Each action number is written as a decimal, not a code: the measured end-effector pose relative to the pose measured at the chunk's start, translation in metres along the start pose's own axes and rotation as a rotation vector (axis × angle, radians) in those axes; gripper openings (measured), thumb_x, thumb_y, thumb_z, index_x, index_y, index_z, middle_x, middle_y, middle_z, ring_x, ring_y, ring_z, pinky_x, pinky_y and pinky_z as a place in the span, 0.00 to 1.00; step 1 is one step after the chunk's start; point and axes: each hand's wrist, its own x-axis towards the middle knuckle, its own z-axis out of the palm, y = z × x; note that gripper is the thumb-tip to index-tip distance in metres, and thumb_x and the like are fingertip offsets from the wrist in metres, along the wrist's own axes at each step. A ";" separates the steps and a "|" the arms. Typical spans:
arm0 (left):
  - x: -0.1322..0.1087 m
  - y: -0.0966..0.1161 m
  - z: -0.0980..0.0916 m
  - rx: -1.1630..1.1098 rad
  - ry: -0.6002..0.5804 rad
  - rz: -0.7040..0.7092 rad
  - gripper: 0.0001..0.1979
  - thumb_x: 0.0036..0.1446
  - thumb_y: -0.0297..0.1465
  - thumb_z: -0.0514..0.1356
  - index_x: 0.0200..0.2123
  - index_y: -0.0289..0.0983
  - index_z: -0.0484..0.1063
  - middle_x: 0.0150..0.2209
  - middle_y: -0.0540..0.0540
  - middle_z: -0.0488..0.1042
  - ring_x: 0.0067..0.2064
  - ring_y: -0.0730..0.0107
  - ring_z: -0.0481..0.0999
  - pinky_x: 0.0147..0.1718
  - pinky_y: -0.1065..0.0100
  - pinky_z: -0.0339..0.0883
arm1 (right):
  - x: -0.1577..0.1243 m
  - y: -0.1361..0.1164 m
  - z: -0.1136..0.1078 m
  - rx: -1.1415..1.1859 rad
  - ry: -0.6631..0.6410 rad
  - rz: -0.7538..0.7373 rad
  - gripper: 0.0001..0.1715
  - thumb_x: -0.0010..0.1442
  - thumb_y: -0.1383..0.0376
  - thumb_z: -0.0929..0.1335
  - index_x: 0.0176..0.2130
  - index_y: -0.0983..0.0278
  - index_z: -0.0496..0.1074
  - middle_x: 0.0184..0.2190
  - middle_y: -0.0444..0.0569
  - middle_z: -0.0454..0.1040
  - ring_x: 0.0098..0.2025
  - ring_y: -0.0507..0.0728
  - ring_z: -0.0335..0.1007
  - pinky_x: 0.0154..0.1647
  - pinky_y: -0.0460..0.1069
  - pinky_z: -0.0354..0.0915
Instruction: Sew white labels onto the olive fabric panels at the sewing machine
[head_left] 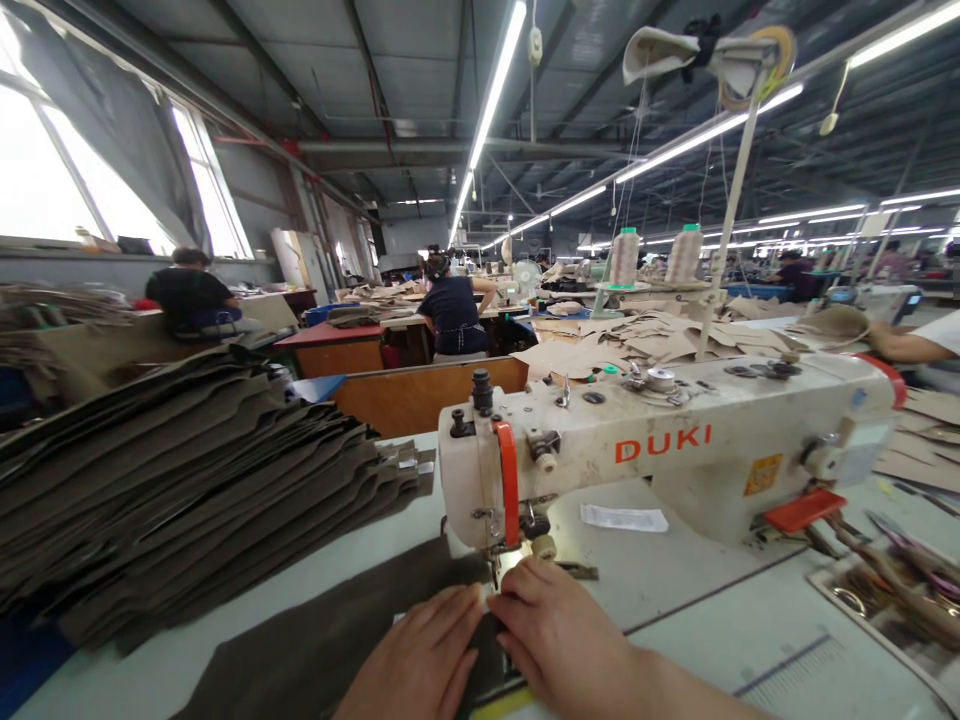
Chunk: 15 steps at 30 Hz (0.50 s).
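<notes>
Hands both flat here, nothing pinched: your left hand [420, 665] and right hand [566, 640] lie palm-down with fingers stretched out, pressing the dark brown fabric piece [315, 650] onto the machine table [675, 640]. Neither one curls around anything. The fabric piece sits right under your palms. Its long axis runs from the needle area [495, 572] of the DUKI sewing machine [675, 450] back toward the lower left, so most of it trails off on your left-hand side. Your fingertips meet just in front of the needle, with the right hand a touch nearer to it. A stack of similar brown pieces [187, 480] sits near it on the left.

Hard to make out: the needle and foot are tiny and half hidden under the machine head, and your fingers cover the fabric's edge there. There's also a small pale bit between your fingertips I can't identify. The bottom edge cuts off your left wrist and the near end of the fabric.
</notes>
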 end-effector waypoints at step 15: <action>0.003 0.000 0.002 0.051 0.019 0.097 0.17 0.64 0.29 0.51 0.53 0.38 0.70 0.49 0.47 0.79 0.47 0.69 0.79 0.46 0.70 0.73 | 0.004 -0.003 -0.005 -0.039 -0.004 0.040 0.08 0.65 0.69 0.65 0.43 0.65 0.73 0.41 0.51 0.74 0.44 0.60 0.67 0.49 0.52 0.63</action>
